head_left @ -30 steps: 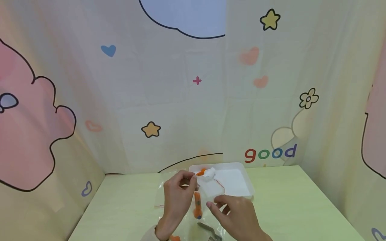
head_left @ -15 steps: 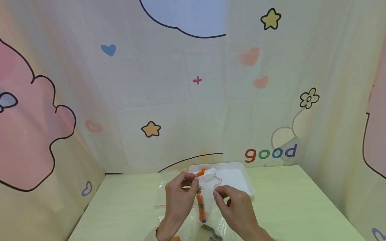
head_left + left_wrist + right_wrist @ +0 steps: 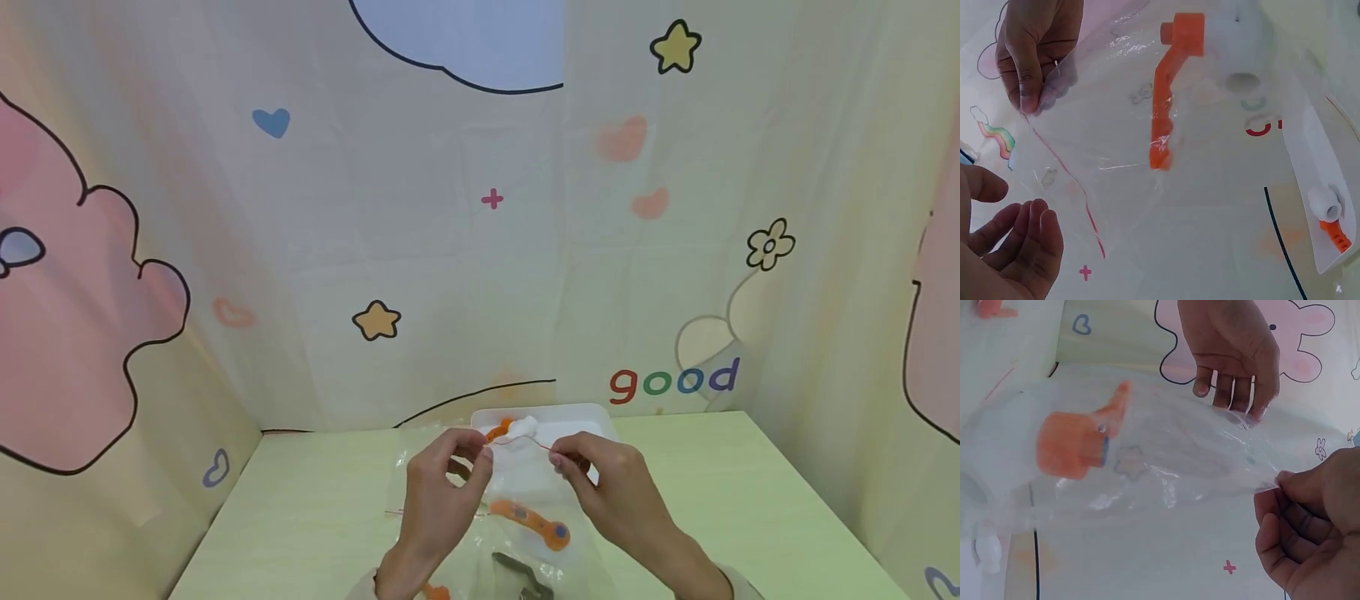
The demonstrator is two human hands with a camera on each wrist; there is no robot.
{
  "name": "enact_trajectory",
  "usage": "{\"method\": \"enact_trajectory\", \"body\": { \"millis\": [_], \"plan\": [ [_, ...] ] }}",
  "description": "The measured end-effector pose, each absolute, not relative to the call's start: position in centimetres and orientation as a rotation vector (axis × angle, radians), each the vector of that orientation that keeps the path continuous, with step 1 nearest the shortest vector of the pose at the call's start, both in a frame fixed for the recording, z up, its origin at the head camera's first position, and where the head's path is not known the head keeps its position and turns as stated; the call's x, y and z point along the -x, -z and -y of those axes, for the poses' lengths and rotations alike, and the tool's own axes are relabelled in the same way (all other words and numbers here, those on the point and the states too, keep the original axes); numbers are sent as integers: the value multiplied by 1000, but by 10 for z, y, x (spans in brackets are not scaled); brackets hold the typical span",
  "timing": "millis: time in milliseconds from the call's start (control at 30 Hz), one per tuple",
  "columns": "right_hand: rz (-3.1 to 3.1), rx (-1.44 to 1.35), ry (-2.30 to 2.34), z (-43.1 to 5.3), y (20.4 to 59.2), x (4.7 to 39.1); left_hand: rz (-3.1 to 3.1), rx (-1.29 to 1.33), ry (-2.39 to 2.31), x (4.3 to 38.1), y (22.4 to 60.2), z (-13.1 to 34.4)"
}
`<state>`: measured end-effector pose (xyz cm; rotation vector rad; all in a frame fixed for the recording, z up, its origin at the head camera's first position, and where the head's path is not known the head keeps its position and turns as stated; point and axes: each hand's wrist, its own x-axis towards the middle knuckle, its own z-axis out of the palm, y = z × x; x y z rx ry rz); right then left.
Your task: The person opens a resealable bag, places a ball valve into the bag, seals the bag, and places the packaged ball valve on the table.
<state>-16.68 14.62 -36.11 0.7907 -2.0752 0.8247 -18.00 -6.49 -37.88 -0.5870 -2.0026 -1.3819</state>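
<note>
A clear zip bag [image 3: 1197, 478] with a red line along its mouth hangs between my hands. My right hand [image 3: 622, 487] pinches the top corner of the bag between thumb and fingertips. My left hand [image 3: 446, 492] is at the other end of the red line. Its thumb and fingers stand apart in the left wrist view, and its fingertips come close to the bag's edge in the right wrist view. Inside the bag is an orange plastic part [image 3: 1163, 106] with a thick round end and a narrow arm, and a whitish round-ended part [image 3: 1242, 69].
Behind the hands stands a white tray [image 3: 577, 413] holding a white part [image 3: 523, 428] and an orange part [image 3: 498, 431]. Nearer lie grey-olive parts [image 3: 517, 568] and another orange part [image 3: 435, 592] in clear plastic. A printed curtain [image 3: 450, 208] rises behind the table.
My right hand came to the bag's corner, took hold of it, and moved up and right, stretching the mouth line. The orange part inside swung from upright to slanting.
</note>
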Motion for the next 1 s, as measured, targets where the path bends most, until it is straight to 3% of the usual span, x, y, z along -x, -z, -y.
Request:
{"method": "enact_trajectory", "body": {
  "millis": [400,1000],
  "plan": [
    [2122,-1044,-771,-161,350,171,2257,934,936,174,377,60],
    [2152,-1056,-834,-160,358,169,2136,1073,1085,180,381,49]
  ]
}}
